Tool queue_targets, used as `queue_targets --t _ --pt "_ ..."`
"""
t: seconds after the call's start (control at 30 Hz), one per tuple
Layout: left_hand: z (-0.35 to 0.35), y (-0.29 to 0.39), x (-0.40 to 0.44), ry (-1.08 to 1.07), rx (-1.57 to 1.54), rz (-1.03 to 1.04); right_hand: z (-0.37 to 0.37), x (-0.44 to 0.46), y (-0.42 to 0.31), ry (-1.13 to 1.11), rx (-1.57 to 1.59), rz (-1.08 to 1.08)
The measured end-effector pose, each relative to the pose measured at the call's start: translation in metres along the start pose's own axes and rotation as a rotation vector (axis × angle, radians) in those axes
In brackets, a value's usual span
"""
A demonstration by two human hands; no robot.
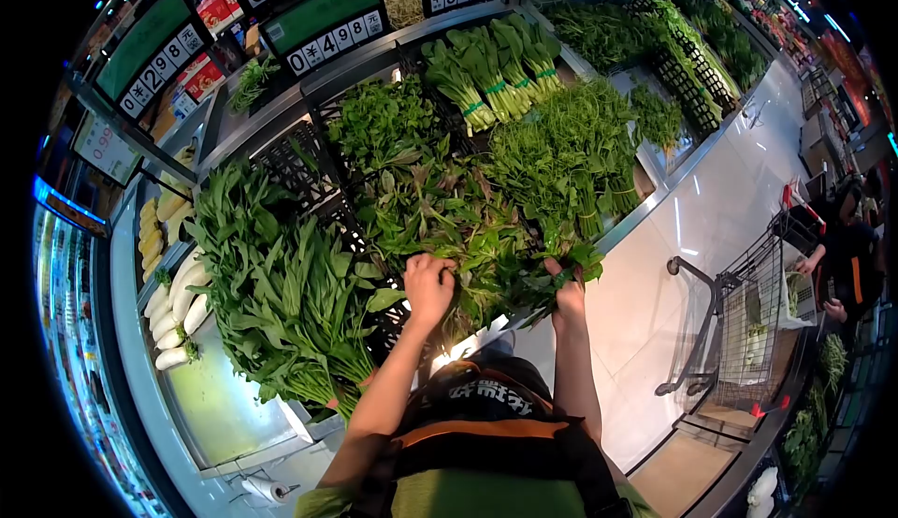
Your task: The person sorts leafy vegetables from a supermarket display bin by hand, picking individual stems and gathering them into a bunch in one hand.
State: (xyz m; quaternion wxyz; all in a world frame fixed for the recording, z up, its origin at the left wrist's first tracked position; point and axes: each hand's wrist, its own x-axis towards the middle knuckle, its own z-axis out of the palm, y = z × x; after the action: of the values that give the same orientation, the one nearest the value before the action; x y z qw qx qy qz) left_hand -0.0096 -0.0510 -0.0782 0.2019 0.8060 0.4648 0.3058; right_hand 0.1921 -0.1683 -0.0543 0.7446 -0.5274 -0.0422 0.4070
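Note:
My left hand (pixel 430 286) is over the near edge of the reddish-green leafy vegetables (pixel 440 208), fingers curled and pressed together at the leaves; whether they pinch any is hidden. To the right, my right hand (pixel 567 292) is closed round a bunch of dark green leaves (pixel 535 280), which spreads to the left of the fist. Long-leaved greens (pixel 290 294) lie left of my left hand. Beyond my right hand are fine-stemmed green bunches (pixel 561 153), and bok choy (pixel 496 69) tied with green bands lies farther back.
White radishes (pixel 182 303) lie at the left of the metal-edged stand. Price signs (pixel 327 36) hang along the back. On the right, a shopping cart (pixel 748 322) stands on the tiled floor (pixel 636 322), with another person (pixel 851 261) beside it. A plastic roll (pixel 267 490) is at bottom left.

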Motion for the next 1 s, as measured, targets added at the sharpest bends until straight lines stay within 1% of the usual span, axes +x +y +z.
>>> queue_targets --t 0.1,0.13,0.17,0.23,0.33,0.37,0.43,0.47,0.63,0.7,0.77,0.83,0.87,0.9,0.97,1.0 --pt "-0.015 -0.006 0.006 0.019 -0.054 -0.073 -0.001 0.001 0.007 0.007 -0.033 0.015" --pt "-0.019 -0.004 0.006 0.06 -0.072 -0.133 -0.003 0.002 0.01 0.001 -0.039 -0.001" --pt "-0.021 -0.005 0.006 0.113 -0.09 -0.142 -0.003 0.001 0.011 -0.005 -0.045 -0.018" --pt "-0.024 -0.006 0.007 0.1 -0.184 -0.3 -0.006 0.0 0.007 0.006 -0.067 0.027" --pt "-0.021 0.001 0.008 0.163 -0.136 -0.052 -0.007 0.0 0.004 -0.01 -0.072 0.061" --pt "-0.021 0.0 0.005 0.021 -0.117 -0.067 -0.006 0.0 0.003 -0.021 -0.069 0.067" --pt "-0.016 -0.004 0.0 -0.045 0.03 0.007 -0.005 -0.001 0.003 -0.028 -0.072 0.062" --pt "-0.017 -0.003 -0.001 -0.067 0.02 0.037 -0.005 -0.002 0.003 -0.031 -0.074 0.06" --pt "-0.017 0.006 -0.016 0.002 0.052 0.116 -0.002 -0.008 -0.001 -0.026 -0.074 0.051" --pt "-0.009 0.008 -0.021 -0.078 0.126 0.135 0.0 -0.009 0.0 -0.025 -0.087 0.052" --pt "0.002 0.001 -0.02 -0.072 0.186 0.117 0.001 -0.008 0.002 -0.016 -0.103 0.054" --pt "0.007 -0.006 -0.017 -0.008 0.072 0.001 0.002 -0.009 0.001 -0.034 -0.112 0.029" --pt "0.004 -0.008 -0.013 0.035 -0.062 -0.084 0.003 -0.009 0.0 -0.043 -0.114 0.017" --pt "-0.007 -0.011 -0.007 -0.053 -0.23 -0.207 0.006 -0.011 -0.003 -0.053 -0.096 0.019" --pt "-0.035 -0.011 0.006 -0.304 -0.872 -0.522 0.012 -0.016 -0.009 -0.076 -0.058 0.029" --pt "-0.053 -0.001 0.009 -0.349 -0.863 -0.566 0.013 -0.014 -0.006 -0.07 -0.057 0.031"
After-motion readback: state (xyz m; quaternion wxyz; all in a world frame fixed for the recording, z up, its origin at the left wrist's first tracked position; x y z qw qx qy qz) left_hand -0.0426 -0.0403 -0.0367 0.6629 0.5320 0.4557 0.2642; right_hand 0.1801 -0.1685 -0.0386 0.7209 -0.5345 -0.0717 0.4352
